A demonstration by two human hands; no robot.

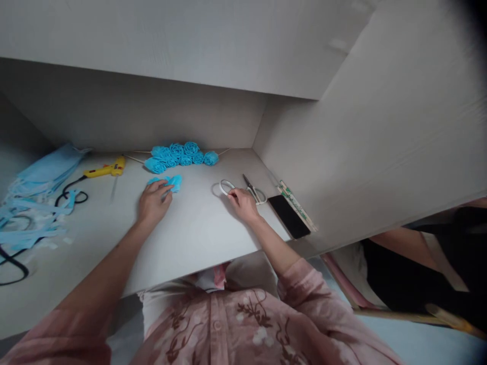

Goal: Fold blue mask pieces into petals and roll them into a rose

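At the table's middle left, my left hand (154, 200) bends its fingers over a crinkled bright blue piece (175, 182), part of which the hand hides. My right hand (243, 203) pinches the near edge of a white tape roll (227, 187), which stands tilted on the table. Just beyond that hand lie scissors (250, 185) with pale handles, partly covered by it. Behind both hands, a row of blue rosette flowers (185, 154) on thin sticks rests against the back panel.
A yellow glue gun (110, 168) with a black cord lies on the left, near blue face masks (53, 170) and cut strips (38, 223). On the right are a black phone (289, 216) and a green-white strip (294, 200). A side panel (361, 152) bounds the table; another person's arm (407, 247) is beyond.
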